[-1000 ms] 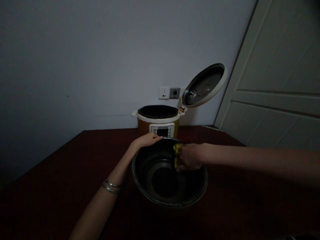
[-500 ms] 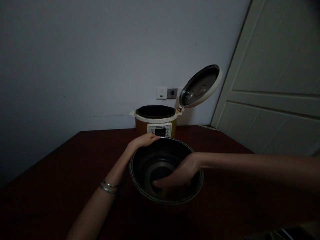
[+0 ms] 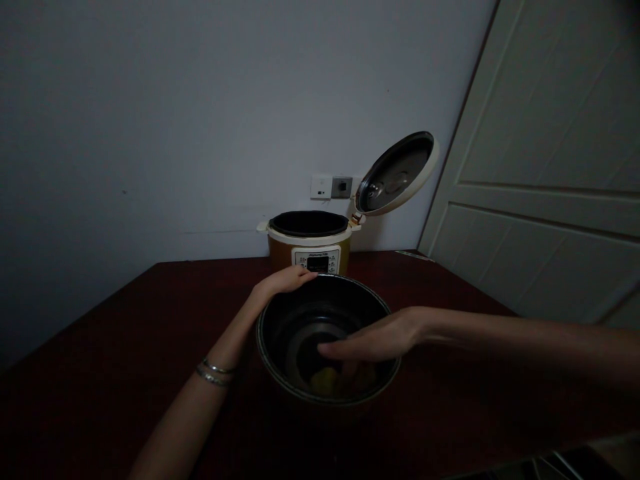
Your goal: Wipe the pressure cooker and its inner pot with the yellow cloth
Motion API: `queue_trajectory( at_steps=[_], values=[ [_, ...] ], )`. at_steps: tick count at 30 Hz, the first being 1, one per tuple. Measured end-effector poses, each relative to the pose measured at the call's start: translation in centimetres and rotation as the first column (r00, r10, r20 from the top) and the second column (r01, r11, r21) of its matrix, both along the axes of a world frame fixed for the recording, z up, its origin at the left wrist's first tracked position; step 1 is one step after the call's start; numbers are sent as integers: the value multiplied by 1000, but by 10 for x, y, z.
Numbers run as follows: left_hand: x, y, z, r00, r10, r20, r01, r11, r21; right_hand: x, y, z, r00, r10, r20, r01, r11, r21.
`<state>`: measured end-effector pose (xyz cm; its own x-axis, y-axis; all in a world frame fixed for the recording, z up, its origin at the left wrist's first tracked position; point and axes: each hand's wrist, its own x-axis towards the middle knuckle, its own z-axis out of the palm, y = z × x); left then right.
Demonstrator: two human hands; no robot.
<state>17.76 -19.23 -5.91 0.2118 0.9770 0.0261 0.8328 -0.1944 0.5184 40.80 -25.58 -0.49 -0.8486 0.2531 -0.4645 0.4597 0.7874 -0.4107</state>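
Observation:
A black inner pot [image 3: 280,313] stands on the dark red table in front of me. My left hand [image 3: 283,280], with bracelets on the wrist, grips the pot's far left rim. My right hand [image 3: 373,340] reaches in from the right and hovers flat over the pot's mouth, fingers stretched out to the left. A yellow sponge [image 3: 325,381] lies on the pot's bottom just below those fingers; whether they touch it is unclear in the dim light.
A yellow-and-white rice cooker [image 3: 313,243] stands at the table's [image 3: 125,347] back edge by the wall, lid [image 3: 395,173] hinged up to the right, its cavity dark. Wall sockets [image 3: 331,187] are behind it. A white door [image 3: 550,167] fills the right side.
My right hand, which held the yellow sponge at the pot's far rim, swept down inside the pot and now lies flat above it, with the sponge on the bottom. My left hand stayed on the rim.

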Motion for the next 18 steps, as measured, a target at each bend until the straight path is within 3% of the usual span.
queue_trajectory(
  at_steps=[3, 5, 7, 9, 11, 13, 15, 17, 18],
  values=[
    [0, -1, 0, 1000, -2, -4, 2, 1000, 14, 8, 15, 12, 964, -27, 264, -22, 983, 183],
    [1, -1, 0, 1000, 1, -4, -1, 1000, 20, 3, 24, 12, 951, -116, 287, -15, 909, 417],
    [1, -1, -1, 1000, -4, -5, 4, 999, 33, -7, 36, 5, 953, -124, 278, -53, 832, 552],
    [1, 1, -1, 1000, -15, -19, 16, 998, 60, -17, 48, -5, 965, 3, 264, -174, 760, 627],
    [0, 2, -2, 999, -30, -38, 33, 996, 81, -26, 61, -17, 952, 202, 231, -307, 648, 697],
    [0, 3, -2, 998, -46, -45, 49, 995, 84, -30, 71, -30, 923, 328, 203, -362, 557, 747],
    [-1, 3, -3, 998, -45, -44, 49, 995, 84, -30, 76, -41, 927, 329, 177, -340, 544, 767],
    [-1, 3, -2, 999, -26, -40, 29, 997, 70, -28, 74, -51, 958, 224, 181, -281, 593, 754],
    [-2, 3, -2, 999, -18, -33, 20, 998, 57, -27, 72, -56, 967, 157, 202, -255, 649, 717]
  ],
)
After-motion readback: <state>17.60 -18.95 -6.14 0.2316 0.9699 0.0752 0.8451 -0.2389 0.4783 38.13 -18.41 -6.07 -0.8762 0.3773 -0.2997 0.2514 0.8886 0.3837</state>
